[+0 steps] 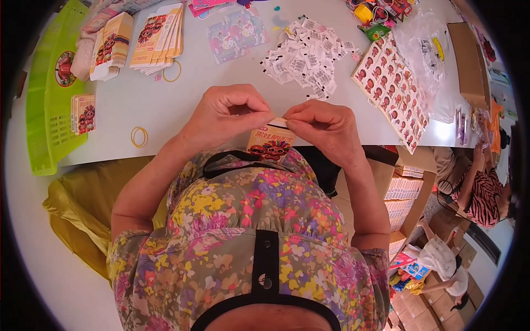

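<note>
A small yellow-orange card box [270, 144] with a cartoon figure on its front is held upright between my two hands, just in front of the table's near edge. My left hand [231, 113] pinches its top left corner between thumb and forefinger. My right hand [327, 128] pinches the top right corner the same way. A dark slit shows along the box's top edge, so the top seems partly unclosed. What lies inside is hidden. Beyond my hands, a heap of small white printed packets [309, 55] is spread on the white table [193, 105].
Flat box stacks [157, 41] and a rubber band [139, 137] lie left, by a green basket [47, 110] with a small box [83, 114] at it. A sticker sheet [392, 83] and clear bag [436, 71] lie right. A carton of packed boxes [403, 193] stands below; co-workers sit beyond.
</note>
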`<control>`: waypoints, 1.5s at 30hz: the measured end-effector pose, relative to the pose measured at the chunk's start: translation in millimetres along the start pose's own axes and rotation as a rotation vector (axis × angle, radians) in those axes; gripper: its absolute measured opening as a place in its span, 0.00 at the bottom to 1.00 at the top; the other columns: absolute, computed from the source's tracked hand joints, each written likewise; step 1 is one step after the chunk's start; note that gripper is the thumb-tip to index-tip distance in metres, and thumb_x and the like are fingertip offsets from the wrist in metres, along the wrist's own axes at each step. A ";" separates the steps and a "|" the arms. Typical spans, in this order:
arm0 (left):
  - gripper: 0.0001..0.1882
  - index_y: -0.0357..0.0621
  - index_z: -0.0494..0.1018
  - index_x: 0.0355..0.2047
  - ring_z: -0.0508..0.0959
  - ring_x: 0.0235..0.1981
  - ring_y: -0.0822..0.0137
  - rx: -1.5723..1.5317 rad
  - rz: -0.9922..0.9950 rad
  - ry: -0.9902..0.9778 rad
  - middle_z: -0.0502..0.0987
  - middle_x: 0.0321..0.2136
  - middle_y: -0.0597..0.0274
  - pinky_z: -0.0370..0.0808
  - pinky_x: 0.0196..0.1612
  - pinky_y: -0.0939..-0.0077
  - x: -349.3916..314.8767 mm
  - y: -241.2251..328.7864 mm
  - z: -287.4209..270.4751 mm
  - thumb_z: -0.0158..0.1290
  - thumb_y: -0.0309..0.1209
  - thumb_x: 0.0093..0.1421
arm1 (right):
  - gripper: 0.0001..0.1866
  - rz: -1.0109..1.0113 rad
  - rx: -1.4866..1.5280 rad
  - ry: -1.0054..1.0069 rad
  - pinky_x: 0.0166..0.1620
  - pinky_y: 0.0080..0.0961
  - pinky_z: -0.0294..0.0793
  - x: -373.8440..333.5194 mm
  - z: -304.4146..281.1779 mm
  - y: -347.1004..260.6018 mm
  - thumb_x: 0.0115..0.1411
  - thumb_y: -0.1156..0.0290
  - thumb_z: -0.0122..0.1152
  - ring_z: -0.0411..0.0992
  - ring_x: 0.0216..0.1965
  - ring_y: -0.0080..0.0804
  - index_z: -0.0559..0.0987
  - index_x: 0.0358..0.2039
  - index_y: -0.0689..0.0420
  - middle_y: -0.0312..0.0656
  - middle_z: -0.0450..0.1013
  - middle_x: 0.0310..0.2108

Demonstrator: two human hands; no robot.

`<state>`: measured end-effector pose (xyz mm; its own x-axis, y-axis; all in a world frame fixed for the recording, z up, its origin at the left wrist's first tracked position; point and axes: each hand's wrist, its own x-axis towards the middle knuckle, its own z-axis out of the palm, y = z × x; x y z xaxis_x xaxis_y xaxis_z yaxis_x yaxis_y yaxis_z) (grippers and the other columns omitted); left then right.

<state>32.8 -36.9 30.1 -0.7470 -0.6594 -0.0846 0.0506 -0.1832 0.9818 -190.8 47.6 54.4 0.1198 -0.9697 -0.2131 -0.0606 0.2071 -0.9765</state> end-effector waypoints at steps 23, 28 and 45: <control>0.20 0.38 0.69 0.52 0.81 0.33 0.72 0.550 0.249 0.990 0.80 0.34 0.58 0.78 0.32 0.78 -122.9 44.9 -113.6 0.58 0.28 0.60 | 0.24 -0.280 -0.340 0.149 0.43 0.24 0.78 -11.4 51.0 10.7 0.57 0.85 0.56 0.75 0.44 0.31 0.73 0.56 0.61 0.46 0.71 0.52; 0.27 0.42 0.67 0.56 0.76 0.39 0.61 1.390 -0.126 1.176 0.78 0.38 0.53 0.74 0.43 0.66 -164.7 25.7 -218.9 0.60 0.27 0.56 | 0.23 -0.366 -0.381 0.097 0.41 0.24 0.78 0.3 53.8 19.7 0.56 0.85 0.58 0.75 0.42 0.31 0.74 0.54 0.59 0.46 0.72 0.52; 0.34 0.47 0.59 0.64 0.65 0.59 0.45 1.800 0.003 0.833 0.63 0.60 0.45 0.63 0.60 0.56 -182.5 0.6 -256.8 0.54 0.24 0.57 | 0.14 -0.441 -0.519 0.129 0.42 0.26 0.78 6.1 34.6 38.0 0.54 0.83 0.63 0.78 0.41 0.36 0.78 0.43 0.63 0.49 0.74 0.49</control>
<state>339.4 -103.9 2.4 -0.2815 -0.8737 0.3968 -0.9573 0.2839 -0.0540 -158.1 54.0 14.9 0.1252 -0.9635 0.2368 -0.5036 -0.2673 -0.8215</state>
